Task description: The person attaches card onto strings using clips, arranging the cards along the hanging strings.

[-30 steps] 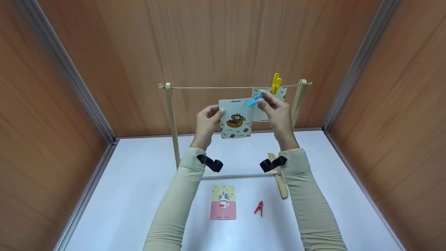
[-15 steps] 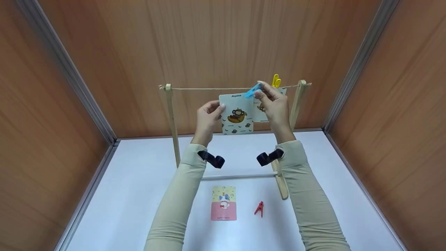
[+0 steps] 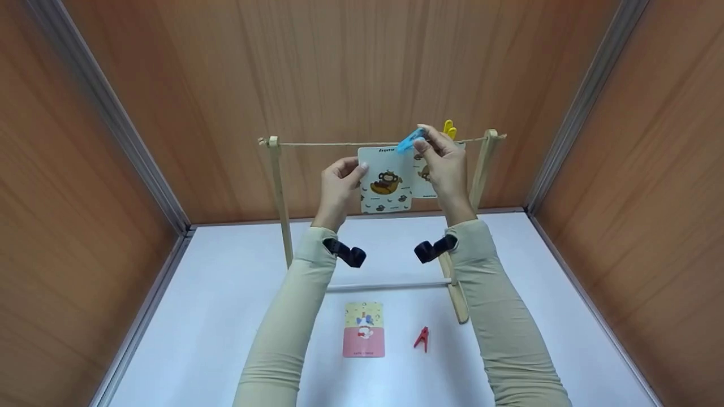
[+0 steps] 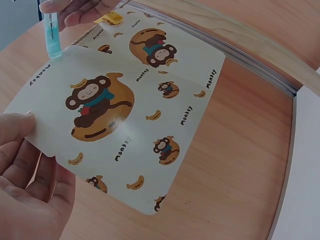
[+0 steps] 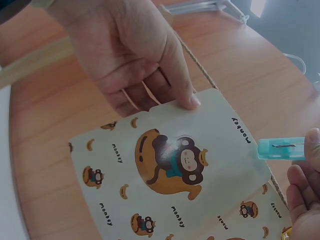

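Observation:
My left hand pinches a pale card with a monkey on a banana by its left edge, thumb in front. My right hand pinches a light blue clothespin, whose tip meets the card's top edge near the right corner. In the right wrist view, twine runs right behind that top edge. A second monkey card hangs behind and to the right, partly covered by the first card and my right hand. Above it, a yellow clothespin sits on the line.
The wooden stand has a left post, a right post and a low white crossbar. On the white table lie a pink and yellow card and a red clothespin. Wood-grain panels enclose the sides and back.
Both hands have risen, bringing the monkey card and blue clothespin up to the twine. More of the card behind shows. The things on the table have stayed put.

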`<state>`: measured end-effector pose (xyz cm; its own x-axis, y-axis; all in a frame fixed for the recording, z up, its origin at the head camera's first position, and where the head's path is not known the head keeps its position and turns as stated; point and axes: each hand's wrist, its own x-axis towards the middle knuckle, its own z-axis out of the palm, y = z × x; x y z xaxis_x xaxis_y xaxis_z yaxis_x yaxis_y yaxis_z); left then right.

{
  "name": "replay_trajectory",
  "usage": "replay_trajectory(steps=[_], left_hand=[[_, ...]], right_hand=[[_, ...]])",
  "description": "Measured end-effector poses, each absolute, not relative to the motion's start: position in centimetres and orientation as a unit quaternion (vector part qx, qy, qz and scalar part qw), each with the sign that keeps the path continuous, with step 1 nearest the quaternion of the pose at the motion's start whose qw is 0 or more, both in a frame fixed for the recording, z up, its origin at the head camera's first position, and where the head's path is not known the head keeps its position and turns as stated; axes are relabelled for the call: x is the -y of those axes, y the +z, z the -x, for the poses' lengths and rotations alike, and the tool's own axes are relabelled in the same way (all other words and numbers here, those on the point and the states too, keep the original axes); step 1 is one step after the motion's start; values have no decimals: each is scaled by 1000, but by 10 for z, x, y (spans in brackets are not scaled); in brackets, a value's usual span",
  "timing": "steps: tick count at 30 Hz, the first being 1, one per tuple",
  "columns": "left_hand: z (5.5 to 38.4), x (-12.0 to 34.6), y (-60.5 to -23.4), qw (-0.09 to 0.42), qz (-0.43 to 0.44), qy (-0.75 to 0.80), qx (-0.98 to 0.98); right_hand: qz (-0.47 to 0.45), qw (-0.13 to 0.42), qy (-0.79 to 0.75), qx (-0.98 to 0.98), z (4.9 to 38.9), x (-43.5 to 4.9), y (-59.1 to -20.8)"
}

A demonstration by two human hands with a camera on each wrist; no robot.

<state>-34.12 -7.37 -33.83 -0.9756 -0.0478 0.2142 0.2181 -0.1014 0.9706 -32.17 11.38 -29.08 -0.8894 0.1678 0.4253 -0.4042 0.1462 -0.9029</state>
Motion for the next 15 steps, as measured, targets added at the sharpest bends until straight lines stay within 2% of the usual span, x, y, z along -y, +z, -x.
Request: replay_trajectory(steps=[15], left_hand=[[343,77,-337,88,75,-750,651]], right_hand=[[-113,254,642,714,326,-108,-283]])
